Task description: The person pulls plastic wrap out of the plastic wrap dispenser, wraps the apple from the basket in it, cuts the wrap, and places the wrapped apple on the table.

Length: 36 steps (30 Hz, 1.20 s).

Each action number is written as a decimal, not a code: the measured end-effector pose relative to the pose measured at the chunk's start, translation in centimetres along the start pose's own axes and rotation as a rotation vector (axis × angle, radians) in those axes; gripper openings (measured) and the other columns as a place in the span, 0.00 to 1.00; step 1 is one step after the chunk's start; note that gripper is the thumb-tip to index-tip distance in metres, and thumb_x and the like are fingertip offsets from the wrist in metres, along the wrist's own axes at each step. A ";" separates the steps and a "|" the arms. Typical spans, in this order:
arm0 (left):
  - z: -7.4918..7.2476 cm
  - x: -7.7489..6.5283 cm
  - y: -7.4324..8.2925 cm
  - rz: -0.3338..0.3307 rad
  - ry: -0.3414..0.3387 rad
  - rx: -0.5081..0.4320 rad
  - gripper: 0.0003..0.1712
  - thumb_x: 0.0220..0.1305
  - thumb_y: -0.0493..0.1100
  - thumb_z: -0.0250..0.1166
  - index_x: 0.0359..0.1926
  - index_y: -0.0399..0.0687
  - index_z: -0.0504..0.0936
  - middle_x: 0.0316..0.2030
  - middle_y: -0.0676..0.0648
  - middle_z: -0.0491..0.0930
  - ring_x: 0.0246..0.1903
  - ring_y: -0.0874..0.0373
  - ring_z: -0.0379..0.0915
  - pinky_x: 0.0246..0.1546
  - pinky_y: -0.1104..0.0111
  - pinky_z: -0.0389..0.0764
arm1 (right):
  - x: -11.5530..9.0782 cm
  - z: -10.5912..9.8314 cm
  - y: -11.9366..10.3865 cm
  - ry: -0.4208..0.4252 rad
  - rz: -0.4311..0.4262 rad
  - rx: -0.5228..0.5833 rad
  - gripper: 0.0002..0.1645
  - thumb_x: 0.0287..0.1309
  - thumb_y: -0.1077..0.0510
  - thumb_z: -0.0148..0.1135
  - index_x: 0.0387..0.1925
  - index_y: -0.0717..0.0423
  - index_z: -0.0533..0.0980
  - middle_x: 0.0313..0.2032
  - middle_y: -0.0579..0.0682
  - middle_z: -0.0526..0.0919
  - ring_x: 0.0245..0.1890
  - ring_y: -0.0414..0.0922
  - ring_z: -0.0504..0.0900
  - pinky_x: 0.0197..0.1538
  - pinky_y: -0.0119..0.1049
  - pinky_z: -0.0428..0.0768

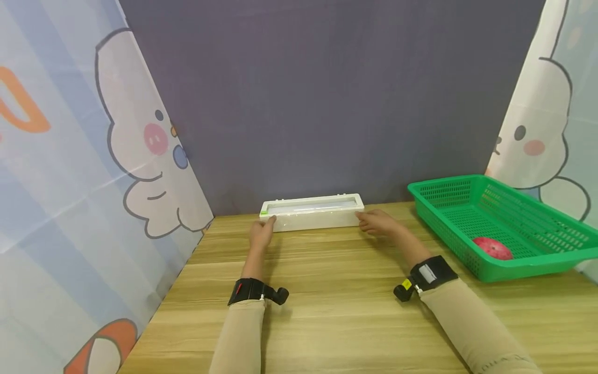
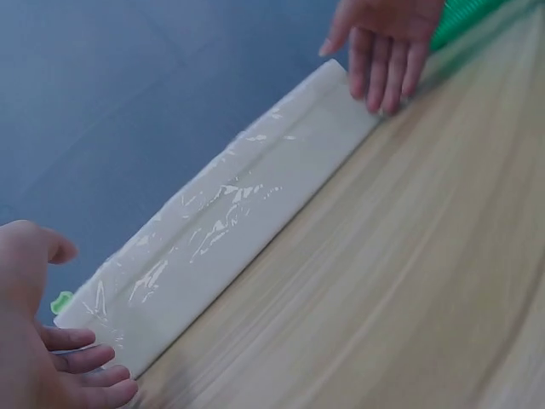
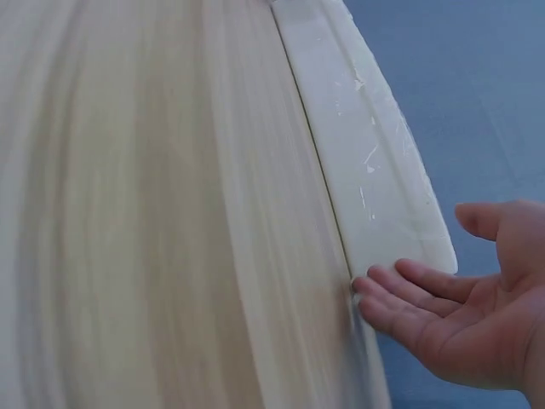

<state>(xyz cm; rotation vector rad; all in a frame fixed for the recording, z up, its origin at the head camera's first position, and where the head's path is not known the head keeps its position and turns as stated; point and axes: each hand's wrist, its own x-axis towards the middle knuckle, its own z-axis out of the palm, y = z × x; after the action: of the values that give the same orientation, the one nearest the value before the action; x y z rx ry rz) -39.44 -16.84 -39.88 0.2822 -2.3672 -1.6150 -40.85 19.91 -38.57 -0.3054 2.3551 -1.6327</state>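
A long white box that looks like a cling film dispenser [image 1: 320,220] lies crosswise at the back of the table, with glossy clear film over its front. A small green piece [image 2: 61,302] shows at its left end. My left hand [image 1: 260,234] is at that end, its fingers extended against the box and the thumb apart in the left wrist view. At the opposite end is my right hand [image 1: 380,223], palm turned toward the box; its fingertips [image 3: 383,285] touch the lower corner. Neither hand's fingers are curled round the box.
A green plastic basket [image 1: 467,249] stands on the right side of the wooden table [image 1: 327,311], with a reddish-pink round object [image 1: 493,248] inside. Behind the box rises a dark grey wall [image 1: 327,104]. Printed cartoon curtains [image 1: 56,208] border both sides.
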 end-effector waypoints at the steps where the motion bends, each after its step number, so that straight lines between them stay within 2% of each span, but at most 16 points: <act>1: 0.1 0.1 -0.1 -0.021 0.003 -0.035 0.41 0.74 0.60 0.59 0.65 0.23 0.73 0.60 0.27 0.76 0.59 0.34 0.73 0.62 0.46 0.77 | 0.2 0.1 0.1 0.006 0.008 0.046 0.42 0.84 0.48 0.45 0.72 0.87 0.55 0.70 0.82 0.64 0.72 0.72 0.67 0.74 0.57 0.69; 3: 0.4 0.3 -0.2 -0.071 0.006 -0.115 0.43 0.73 0.60 0.59 0.68 0.24 0.72 0.60 0.27 0.76 0.56 0.37 0.74 0.61 0.48 0.78 | 0.4 0.3 0.3 0.026 0.026 0.148 0.41 0.84 0.49 0.46 0.71 0.87 0.56 0.71 0.81 0.64 0.72 0.71 0.68 0.74 0.55 0.69; 7: 0.8 0.6 -0.2 -0.183 -0.017 -0.354 0.43 0.74 0.59 0.62 0.72 0.28 0.66 0.57 0.34 0.74 0.54 0.44 0.74 0.64 0.52 0.78 | 0.7 0.8 0.5 0.067 0.063 0.322 0.38 0.84 0.51 0.47 0.71 0.85 0.57 0.72 0.80 0.63 0.72 0.68 0.70 0.73 0.51 0.71; 11: 1.0 0.8 -0.1 -0.259 -0.056 -0.597 0.34 0.75 0.56 0.63 0.63 0.30 0.70 0.47 0.42 0.75 0.55 0.45 0.76 0.68 0.52 0.76 | 0.9 1.2 0.5 0.067 0.102 0.517 0.36 0.84 0.55 0.44 0.75 0.81 0.52 0.75 0.77 0.58 0.75 0.66 0.65 0.73 0.48 0.71; 14: 1.1 0.5 0.3 -0.291 -0.083 -0.702 0.30 0.76 0.55 0.61 0.59 0.31 0.72 0.39 0.46 0.74 0.56 0.44 0.75 0.70 0.51 0.74 | 1.0 1.3 0.6 0.052 0.123 0.653 0.37 0.85 0.55 0.42 0.78 0.77 0.48 0.78 0.75 0.55 0.77 0.65 0.60 0.74 0.48 0.70; 17: 1.1 0.2 0.5 -0.317 -0.093 -0.776 0.33 0.77 0.56 0.60 0.63 0.30 0.71 0.35 0.48 0.72 0.57 0.43 0.74 0.71 0.52 0.73 | 1.0 1.3 0.8 0.036 0.131 0.753 0.37 0.85 0.55 0.42 0.80 0.73 0.46 0.79 0.72 0.54 0.77 0.63 0.62 0.74 0.47 0.69; 20: 1.1 0.0 0.5 -0.350 -0.090 -0.853 0.35 0.76 0.56 0.60 0.67 0.30 0.67 0.38 0.46 0.70 0.59 0.41 0.73 0.70 0.52 0.75 | 0.9 1.4 0.8 0.018 0.136 0.793 0.37 0.85 0.55 0.43 0.81 0.70 0.47 0.76 0.70 0.61 0.71 0.59 0.74 0.74 0.46 0.69; 22: 1.1 0.0 0.5 -0.370 -0.095 -0.900 0.37 0.76 0.57 0.61 0.68 0.31 0.65 0.40 0.45 0.69 0.60 0.41 0.72 0.69 0.53 0.75 | 0.9 1.5 0.8 0.020 0.144 0.802 0.34 0.84 0.54 0.45 0.79 0.69 0.53 0.69 0.68 0.73 0.63 0.55 0.81 0.73 0.45 0.71; 24: 1.0 0.1 0.4 -0.388 -0.102 -0.940 0.38 0.75 0.57 0.61 0.68 0.31 0.64 0.43 0.44 0.68 0.61 0.42 0.72 0.69 0.53 0.76 | 0.9 1.7 0.8 0.016 0.143 0.803 0.28 0.84 0.54 0.46 0.74 0.68 0.62 0.56 0.61 0.81 0.55 0.49 0.84 0.72 0.43 0.74; 26: 1.0 0.2 0.3 -0.404 -0.110 -0.972 0.39 0.75 0.59 0.61 0.69 0.31 0.66 0.43 0.44 0.68 0.58 0.45 0.73 0.68 0.54 0.76 | 0.9 1.9 0.7 0.017 0.132 0.805 0.21 0.83 0.54 0.49 0.64 0.65 0.70 0.45 0.52 0.82 0.49 0.46 0.83 0.68 0.41 0.78; 29: 0.9 0.2 0.5 -0.439 -0.116 -1.032 0.38 0.74 0.60 0.63 0.67 0.32 0.70 0.41 0.46 0.70 0.52 0.49 0.75 0.67 0.54 0.78 | 1.0 2.1 0.6 0.016 0.108 0.791 0.17 0.82 0.53 0.52 0.54 0.62 0.77 0.36 0.47 0.80 0.43 0.43 0.81 0.60 0.37 0.83; 33: 1.0 0.2 0.8 -0.490 -0.121 -1.113 0.36 0.73 0.59 0.65 0.64 0.34 0.70 0.39 0.47 0.69 0.45 0.51 0.75 0.66 0.54 0.79 | 1.1 2.2 0.5 0.029 0.104 0.764 0.19 0.81 0.52 0.54 0.56 0.63 0.78 0.33 0.46 0.78 0.36 0.40 0.78 0.49 0.32 0.83; 36: 1.2 0.2 1.0 -0.502 -0.113 -1.120 0.34 0.73 0.57 0.65 0.63 0.35 0.69 0.42 0.46 0.67 0.49 0.49 0.74 0.65 0.55 0.79 | 1.1 2.3 0.4 0.045 0.121 0.737 0.18 0.81 0.50 0.56 0.57 0.61 0.76 0.35 0.46 0.77 0.35 0.39 0.77 0.45 0.30 0.82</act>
<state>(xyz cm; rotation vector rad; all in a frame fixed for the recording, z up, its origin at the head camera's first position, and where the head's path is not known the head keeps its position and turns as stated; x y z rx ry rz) -40.00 -15.46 -39.34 0.5496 -1.1334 -2.9144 -41.13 17.65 -39.83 0.0252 1.5905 -2.2950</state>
